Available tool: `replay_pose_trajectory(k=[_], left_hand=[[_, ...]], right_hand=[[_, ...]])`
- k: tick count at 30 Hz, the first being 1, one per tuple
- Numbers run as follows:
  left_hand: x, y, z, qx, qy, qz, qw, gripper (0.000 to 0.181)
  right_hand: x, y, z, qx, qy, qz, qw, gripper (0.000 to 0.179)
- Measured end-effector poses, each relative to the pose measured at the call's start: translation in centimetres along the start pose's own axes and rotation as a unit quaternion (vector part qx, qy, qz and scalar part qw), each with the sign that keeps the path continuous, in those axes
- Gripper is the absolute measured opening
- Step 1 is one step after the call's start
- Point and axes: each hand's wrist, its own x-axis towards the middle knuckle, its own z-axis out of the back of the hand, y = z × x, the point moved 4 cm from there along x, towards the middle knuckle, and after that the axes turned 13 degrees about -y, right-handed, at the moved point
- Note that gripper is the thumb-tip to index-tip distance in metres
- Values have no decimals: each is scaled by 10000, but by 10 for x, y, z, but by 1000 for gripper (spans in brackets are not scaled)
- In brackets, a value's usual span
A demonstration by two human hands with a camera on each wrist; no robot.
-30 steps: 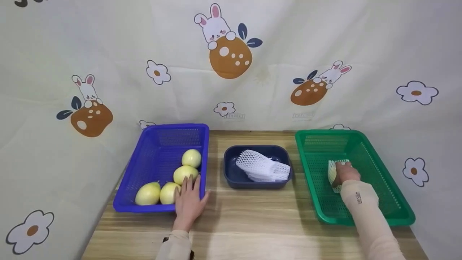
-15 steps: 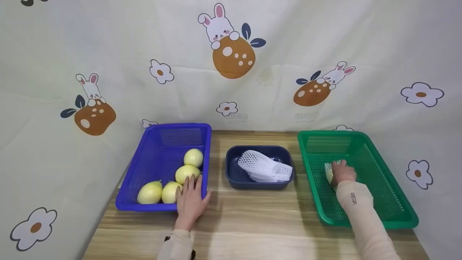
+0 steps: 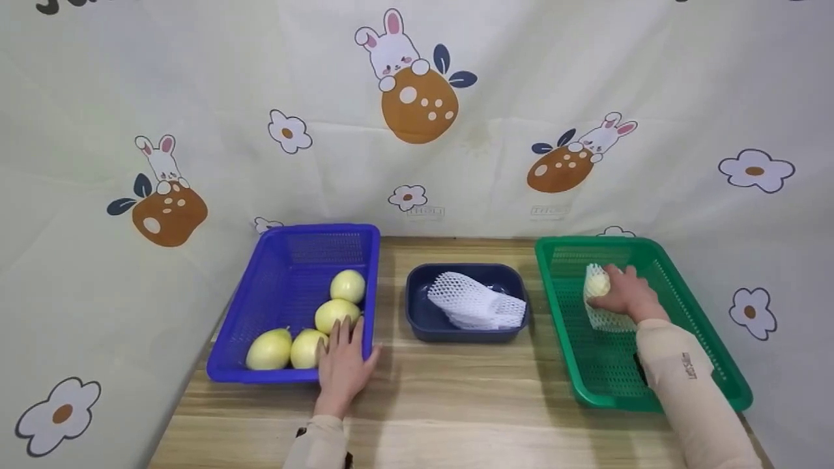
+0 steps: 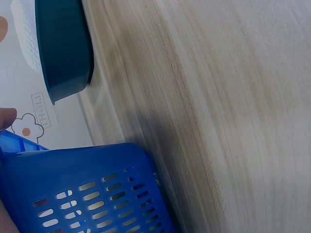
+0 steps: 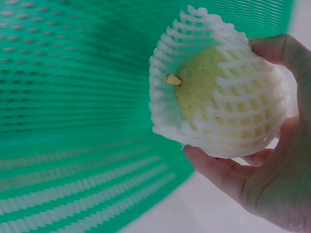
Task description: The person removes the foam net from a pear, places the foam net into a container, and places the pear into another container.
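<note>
My right hand (image 3: pixel 629 293) holds a pale yellow-green pear (image 5: pixel 199 82) in a white foam net (image 5: pixel 248 97) inside the green basket (image 3: pixel 563 339). In the right wrist view, thumb and fingers curl round the netted fruit, whose stem pokes from the net's open end. White netting also shows below this hand in the head view; whether it is the same net I cannot tell. My left hand (image 3: pixel 345 368) rests over the near right corner of the blue basket (image 3: pixel 260 376), fingers fairly straight beside bare pears (image 3: pixel 337 317). Its fingertips lie close to two of them.
Between the baskets stands a dark blue tub (image 3: pixel 466 335) with white foam nets (image 3: pixel 475 303) in it. Several bare pears lie along the blue basket's right and near sides. A wooden table (image 3: pixel 456 404) carries everything, and a printed cloth (image 3: pixel 482 163) hangs behind.
The right hand went slightly left in the green basket, then lifted back and right, turning so that the netted pear shows more. The left hand stays where it was.
</note>
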Motion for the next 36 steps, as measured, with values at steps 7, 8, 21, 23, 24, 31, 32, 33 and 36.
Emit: replay_pose_trajectory(k=[7, 8, 21, 23, 24, 31, 32, 33, 36], left_hand=[[1, 0, 1, -23, -77, -27, 10000, 60], [1, 0, 1, -24, -86, -26, 10000, 60], [0, 0, 2, 3, -28, 1, 10000, 59], [0, 0, 2, -7, -28, -13, 10000, 59], [-1, 0, 1, -9, -26, -19, 10000, 59], [-1, 0, 1, -4, -21, -22, 10000, 59], [0, 0, 1, 0, -14, -16, 10000, 59], [0, 0, 1, 9, -8, -13, 10000, 59], [0, -1, 1, 1, -15, -34, 10000, 59]], right_hand=[[-14, 50, 31, 207, -939, 983, 9905, 79], [-19, 60, 32, 244, -1052, 1160, 9874, 79], [-104, 176, -29, 40, -1198, 3388, 9332, 76], [-112, 182, -45, -72, -1053, 3614, 9264, 76], [-115, 184, -53, -115, -984, 3705, 9235, 76], [-123, 183, -101, -522, -537, 4006, 9132, 78], [-123, 183, -107, -580, -495, 4020, 9124, 79], [-123, 182, -113, -619, -453, 4032, 9119, 80], [-125, 178, -129, -686, -363, 4065, 9103, 85]])
